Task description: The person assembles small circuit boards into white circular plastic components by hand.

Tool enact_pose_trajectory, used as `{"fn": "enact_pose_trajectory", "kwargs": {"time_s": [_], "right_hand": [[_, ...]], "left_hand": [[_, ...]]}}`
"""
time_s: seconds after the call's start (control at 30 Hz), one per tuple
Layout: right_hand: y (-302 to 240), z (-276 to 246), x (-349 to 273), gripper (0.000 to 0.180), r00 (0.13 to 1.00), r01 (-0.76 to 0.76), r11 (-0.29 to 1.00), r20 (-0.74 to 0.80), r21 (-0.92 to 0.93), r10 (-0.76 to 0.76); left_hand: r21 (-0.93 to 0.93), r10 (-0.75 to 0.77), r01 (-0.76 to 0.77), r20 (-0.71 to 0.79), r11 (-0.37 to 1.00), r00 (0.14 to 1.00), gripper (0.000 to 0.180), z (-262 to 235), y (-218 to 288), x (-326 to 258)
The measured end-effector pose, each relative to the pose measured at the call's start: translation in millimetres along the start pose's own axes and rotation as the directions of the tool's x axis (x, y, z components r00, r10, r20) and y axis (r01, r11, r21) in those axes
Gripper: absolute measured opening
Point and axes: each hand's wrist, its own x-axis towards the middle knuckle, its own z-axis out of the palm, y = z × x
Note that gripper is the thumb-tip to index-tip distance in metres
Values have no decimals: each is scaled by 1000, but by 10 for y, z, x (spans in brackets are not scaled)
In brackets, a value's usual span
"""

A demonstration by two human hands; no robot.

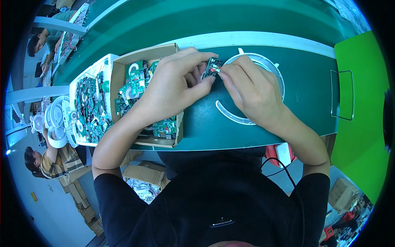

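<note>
At the far left we are seeing a person in a striped shirt (61, 160) sitting low beside a stack of white rings (57, 123); further up another person (43, 41) is bending over a long bench; just right of the rings a white tray (78, 88) is lying heaped with green boards and wires; touching its right side, a cardboard box (119, 68) is standing on the green belt (197, 123), and it too is holding green circuit boards; our left forearm is crossing over that box.

Our left hand (173, 84) is hovering above the box's right edge, fingers curled and closed on a small green board (213, 67); the thumb and forefinger are pinching its left side, so the board is sitting up off the belt, between both hands, near the belt's far edge. Our right hand (251, 88) is meeting it from the other side; its fingertips (222, 73) are pressing on the board's right edge, narrowed to a pinch; whether they are gripping a separate part we cannot tell.

Beneath the right hand a white plastic ring (230, 115) is lying flat on the belt, mostly covered by the hand; further right a wire handle (341, 94) is resting where the belt is meeting a bright green panel (362, 123); below the belt's near edge, cartons (341, 193) are sitting on the floor.
</note>
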Motion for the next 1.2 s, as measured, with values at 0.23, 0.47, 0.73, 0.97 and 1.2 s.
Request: {"fn": "enact_pose_trajectory", "kwargs": {"time_s": [0.23, 0.47, 0.73, 0.97, 1.2], "right_hand": [[-7, -8, 22, 17, 998, 64, 997, 14, -40, -64], [68, -55, 45, 19, 992, 110, 994, 59, -4, -110], [70, -46, 49, 20, 991, 133, 991, 36, -2, -132], [2, -142, 72, 9, 978, -196, 939, 125, 284, 166], [-41, -200, 92, 7, 939, -314, 838, 277, 445, 204]], "left_hand": [[31, 37, -37, 1, 999, 999, 43, 15, 3, -17], [6, 20, -20, 10, 1000, 1000, 41, 4, -6, -33], [-25, -24, 25, 26, 999, 999, 39, 4, 8, -31], [70, -6, 18, -173, 997, 985, 38, 87, 45, -28], [292, 196, -133, -200, 947, 960, 38, 81, -21, -32]]}}
